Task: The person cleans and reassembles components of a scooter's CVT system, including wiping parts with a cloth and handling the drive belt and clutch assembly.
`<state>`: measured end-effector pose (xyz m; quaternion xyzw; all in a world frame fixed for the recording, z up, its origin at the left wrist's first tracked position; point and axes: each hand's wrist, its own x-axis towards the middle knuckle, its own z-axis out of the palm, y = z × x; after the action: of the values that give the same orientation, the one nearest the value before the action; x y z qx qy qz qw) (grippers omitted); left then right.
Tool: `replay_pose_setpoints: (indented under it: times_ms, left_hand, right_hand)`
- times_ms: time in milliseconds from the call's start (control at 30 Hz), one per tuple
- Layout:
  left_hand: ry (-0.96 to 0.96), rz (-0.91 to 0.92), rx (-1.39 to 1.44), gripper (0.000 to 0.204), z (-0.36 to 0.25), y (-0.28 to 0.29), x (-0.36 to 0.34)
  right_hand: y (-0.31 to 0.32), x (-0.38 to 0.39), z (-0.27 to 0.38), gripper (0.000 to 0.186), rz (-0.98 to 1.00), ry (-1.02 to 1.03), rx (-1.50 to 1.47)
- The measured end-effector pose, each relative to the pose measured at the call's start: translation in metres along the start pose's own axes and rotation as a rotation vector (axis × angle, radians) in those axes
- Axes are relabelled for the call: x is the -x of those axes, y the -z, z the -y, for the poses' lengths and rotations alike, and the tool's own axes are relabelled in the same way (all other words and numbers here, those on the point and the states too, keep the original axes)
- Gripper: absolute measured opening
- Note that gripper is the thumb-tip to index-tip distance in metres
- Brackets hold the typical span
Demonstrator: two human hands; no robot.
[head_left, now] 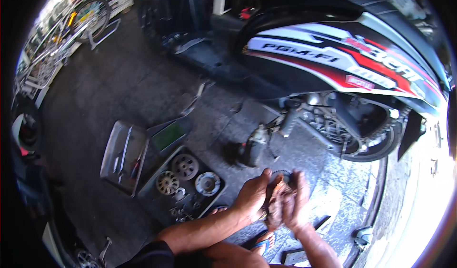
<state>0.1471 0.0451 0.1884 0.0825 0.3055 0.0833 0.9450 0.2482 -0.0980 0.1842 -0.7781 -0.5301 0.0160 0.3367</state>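
Below the middle of the view, my left hand [254,196] is closed on a toothed round metal part [281,173]. My right hand [297,201] is closed around a crumpled brownish rag [274,210] against that part, whose lower portion is hidden. Left of my hands, a dark tray [150,196] holds several round metal parts [184,167] and small pieces. A metal tray [109,163] with long tools [124,151] and a green tray [165,137] lie farther left. A dark engine component [252,149] rests on the floor just beyond my hands.
A black, white and red scooter [304,53] stands across the top right, its rear wheel [383,149] low. A bicycle [95,20] and shelving are at the top left. My sandalled foot [264,244] is under my hands. A bright pale edge [404,201] runs along the right.
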Motion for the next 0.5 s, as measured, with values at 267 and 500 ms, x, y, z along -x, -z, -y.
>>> replay_pose_setpoints:
  times_ms: [267,500]
  left_hand:
    - [-0.254,0.061,-0.209,0.032,0.056,-0.033,-0.032]
    - [-0.364,0.152,-0.8,0.04,0.082,-0.023,-0.042]
  right_hand:
    - [0.007,-0.03,0.005,0.084,-0.13,-0.34,0.202]
    - [0.047,-0.02,-0.1,0.04,-0.523,-0.653,-0.089]
